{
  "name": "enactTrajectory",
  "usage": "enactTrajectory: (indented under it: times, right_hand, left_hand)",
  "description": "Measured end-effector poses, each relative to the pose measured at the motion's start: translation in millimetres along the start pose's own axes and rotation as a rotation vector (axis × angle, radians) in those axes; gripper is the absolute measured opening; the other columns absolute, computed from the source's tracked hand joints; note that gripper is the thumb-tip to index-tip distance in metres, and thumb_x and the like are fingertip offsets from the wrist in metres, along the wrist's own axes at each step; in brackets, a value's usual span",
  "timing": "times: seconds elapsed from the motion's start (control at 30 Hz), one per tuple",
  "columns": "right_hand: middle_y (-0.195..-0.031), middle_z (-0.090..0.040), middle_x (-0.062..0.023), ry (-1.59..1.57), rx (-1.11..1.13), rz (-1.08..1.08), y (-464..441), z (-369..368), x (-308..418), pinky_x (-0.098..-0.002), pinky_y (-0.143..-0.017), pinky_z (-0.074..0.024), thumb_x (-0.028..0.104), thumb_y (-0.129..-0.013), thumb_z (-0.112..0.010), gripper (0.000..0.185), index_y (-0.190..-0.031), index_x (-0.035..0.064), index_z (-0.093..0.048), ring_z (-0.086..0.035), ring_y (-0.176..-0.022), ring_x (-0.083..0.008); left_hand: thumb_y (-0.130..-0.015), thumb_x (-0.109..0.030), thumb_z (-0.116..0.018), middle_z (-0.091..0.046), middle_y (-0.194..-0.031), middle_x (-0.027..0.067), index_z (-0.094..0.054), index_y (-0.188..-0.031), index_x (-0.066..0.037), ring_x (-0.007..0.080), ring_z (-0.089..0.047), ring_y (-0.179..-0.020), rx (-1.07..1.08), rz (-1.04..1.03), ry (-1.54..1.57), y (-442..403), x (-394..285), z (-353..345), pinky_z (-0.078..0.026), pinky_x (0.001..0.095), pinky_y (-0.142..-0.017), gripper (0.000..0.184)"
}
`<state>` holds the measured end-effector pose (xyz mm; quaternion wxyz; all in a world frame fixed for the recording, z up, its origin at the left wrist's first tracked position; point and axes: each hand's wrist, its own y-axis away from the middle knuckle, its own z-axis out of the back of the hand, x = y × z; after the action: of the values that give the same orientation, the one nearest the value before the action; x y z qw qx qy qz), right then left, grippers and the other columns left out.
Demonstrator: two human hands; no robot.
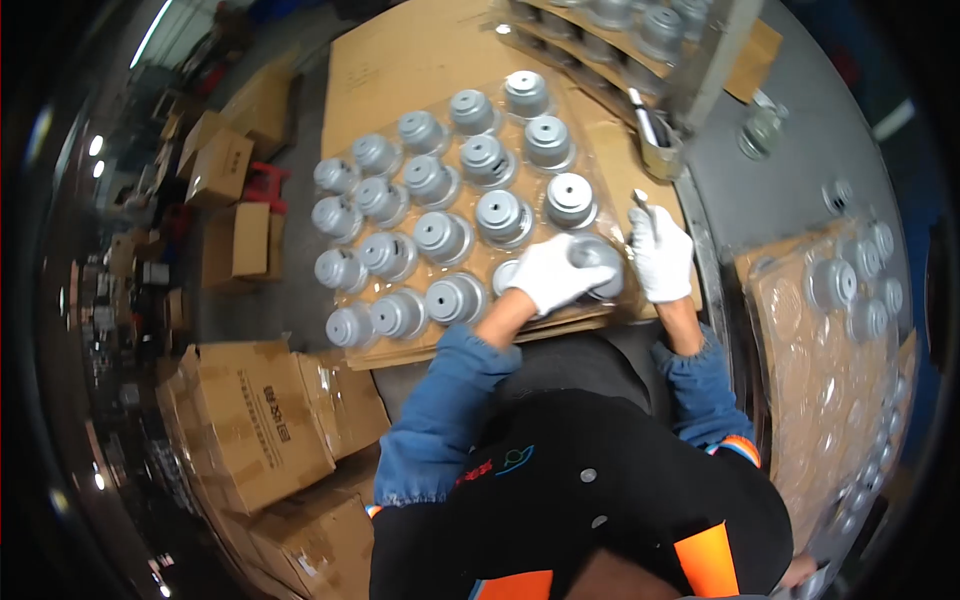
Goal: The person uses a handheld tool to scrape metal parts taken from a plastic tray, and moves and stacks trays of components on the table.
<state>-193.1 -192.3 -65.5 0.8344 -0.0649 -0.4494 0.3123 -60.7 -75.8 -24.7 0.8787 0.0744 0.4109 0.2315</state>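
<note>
My left hand (555,274), in a white glove, has its fingers and thumb closed round a silver stepped metal cup (600,256) at the near right corner of a plastic tray (545,222). Rows of similar silver cups (440,236) stand in that tray, each with a small hole in its top. Just right of the gripped cup is my right hand (662,258), also gloved in white. Its fingers are closed on a slim pen-like tool (641,197) that points up and away; its exact kind cannot be made out. Part of another cup is hidden behind my left hand.
A small holder (660,158) with a marker (642,115) stands behind my right hand. More cups fill a shelf (590,45) at the back. On the right lies another plastic tray (800,340) with some cups. Cardboard boxes (245,415) are stacked at left.
</note>
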Motion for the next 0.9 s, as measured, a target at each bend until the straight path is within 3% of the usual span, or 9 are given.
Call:
enactTrajectory:
  times: [0.17, 0.3, 0.53, 0.57, 0.67, 0.7, 0.73, 0.8, 0.9]
  right_hand:
    - [-0.066, -0.06, -0.0155, -0.158, 0.107, -0.139, 12, -1, -10, -0.0349, -0.055, -0.0466, 0.022, -0.092, -0.056, 0.021, -0.096, 0.0022, -0.062, -0.06, -0.058, -0.0278]
    - [-0.062, -0.059, -0.0086, -0.232, 0.11, -0.188, 14, 3, 16, -0.0301, -0.052, -0.044, 0.021, -0.094, -0.054, 0.02, -0.095, 0.0024, -0.062, -0.055, -0.053, -0.0148]
    - [-0.069, -0.058, 0.0001, -0.508, 0.075, -0.266, 22, -16, 57, -0.0215, -0.056, -0.0423, 0.016, -0.093, -0.057, 0.022, -0.101, -0.0037, -0.062, -0.049, -0.061, -0.005]
    - [-0.077, -0.061, -0.0021, -0.454, 0.065, -0.236, 23, -20, 69, -0.0203, -0.059, -0.0428, 0.014, -0.093, -0.057, 0.023, -0.106, -0.0044, -0.062, -0.049, -0.064, -0.0046]
    - [-0.088, -0.065, -0.0066, -0.417, 0.064, -0.148, 30, -42, 99, -0.0235, -0.067, -0.0468, 0.011, -0.092, -0.056, 0.022, -0.107, -0.0036, -0.063, -0.058, -0.072, -0.0102]
    - [-0.087, -0.066, -0.008, -0.729, 0.22, -0.459, 31, -47, 114, -0.0254, -0.071, -0.0477, 0.012, -0.091, -0.057, 0.023, -0.108, -0.0035, -0.062, -0.06, -0.074, -0.0136]
    - [-0.08, -0.064, -0.007, -0.481, 0.13, -0.255, 32, -64, 126, -0.024, -0.064, -0.047, 0.013, -0.091, -0.056, 0.023, -0.107, -0.0029, -0.061, -0.058, -0.067, -0.0108]
    - [-0.073, -0.059, -0.0026, -0.268, 0.143, -0.015, 39, -94, 137, -0.0225, -0.057, -0.0448, 0.014, -0.092, -0.055, 0.023, -0.109, -0.0018, -0.06, -0.054, -0.061, -0.0071]
    - [-0.073, -0.058, -0.0014, -0.755, 0.372, -0.339, 46, -109, 197, -0.0215, -0.057, -0.0437, 0.016, -0.093, -0.054, 0.024, -0.109, -0.0021, -0.058, -0.052, -0.061, -0.0053]
  left_hand:
    - [-0.089, -0.024, -0.044, -0.065, -0.088, 0.0232, -0.052, -0.11, -0.007, 0.0418, -0.062, -0.082, 0.006, 0.036, -0.316, -17, 7, -11, -0.048, 0.0493, -0.071, 0.028]
    - [-0.081, -0.018, -0.054, -0.058, -0.089, 0.0059, -0.054, -0.11, -0.01, 0.0216, -0.059, -0.074, -0.388, -0.207, -0.742, -10, 34, -46, -0.049, 0.0351, -0.056, 0.03]
    - [-0.071, -0.008, -0.065, -0.064, -0.101, 0.0152, -0.059, -0.113, -0.005, 0.0315, -0.061, -0.095, -0.863, -0.276, -0.29, 75, 50, 90, -0.051, 0.0372, -0.079, 0.042]
    - [-0.068, -0.011, -0.063, -0.059, -0.087, 0.0095, -0.057, -0.112, -0.008, 0.0281, -0.058, -0.083, -0.974, -0.324, -0.452, 76, 82, 120, -0.049, 0.0388, -0.063, 0.044]
    - [-0.069, -0.017, -0.064, -0.054, -0.117, 0.0149, -0.056, -0.112, -0.01, 0.0325, -0.058, -0.091, -0.896, 0.337, -0.747, 107, 157, 171, -0.05, 0.0402, -0.081, 0.045]
    - [-0.068, -0.02, -0.066, -0.051, -0.121, 0.015, -0.055, -0.114, -0.011, 0.0332, -0.058, -0.095, -0.683, 0.461, -0.705, 112, 179, 186, -0.05, 0.0408, -0.084, 0.048]
    - [-0.067, -0.023, -0.067, -0.048, -0.125, 0.015, -0.055, -0.116, -0.012, 0.034, -0.057, -0.099, -0.467, 0.58, -0.661, 112, 196, 198, -0.049, 0.0414, -0.087, 0.052]
    - [-0.063, -0.024, -0.069, -0.05, -0.123, 0.0139, -0.053, -0.119, -0.014, 0.0336, -0.055, -0.106, -0.268, 0.549, -0.471, 107, 226, 204, -0.048, 0.0414, -0.089, 0.058]
    - [-0.058, -0.019, -0.072, -0.05, -0.121, 0.014, -0.053, -0.117, -0.014, 0.0343, -0.055, -0.107, -0.379, 0.422, -0.342, 112, 245, 202, -0.048, 0.0408, -0.089, 0.063]
